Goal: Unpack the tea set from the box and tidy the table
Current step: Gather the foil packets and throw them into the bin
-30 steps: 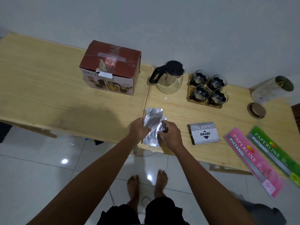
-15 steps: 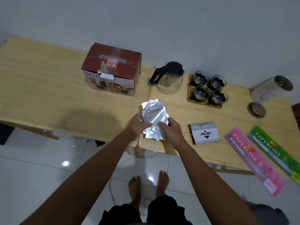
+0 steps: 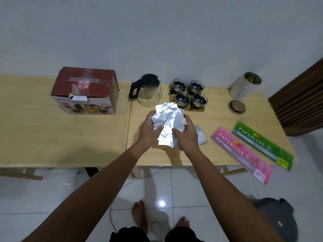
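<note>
Two hands grip a bundle of silver foil packets point(image 3: 168, 123) above the wooden table point(image 3: 70, 137): the left hand point(image 3: 150, 130) and right hand point(image 3: 187, 135) are clamped on its sides. Behind stand the red box point(image 3: 85, 89) (closed), glass teapot point(image 3: 148, 89) and four glass cups point(image 3: 189, 95).

The sachets point(image 3: 168, 123) look like shiny silver foil, crinkled and catching the light. The table point(image 3: 61, 137) is pale wood with a smooth matt finish. The box point(image 3: 85, 89) is dull red cardboard crossed by glossy clear tape. The teapot point(image 3: 148, 90) and four cups point(image 3: 189, 93) are clear glass with black plastic parts. Both receipt books point(image 3: 244, 151) have glossy paper covers; the floor tiles point(image 3: 35, 206) gleam.
</note>
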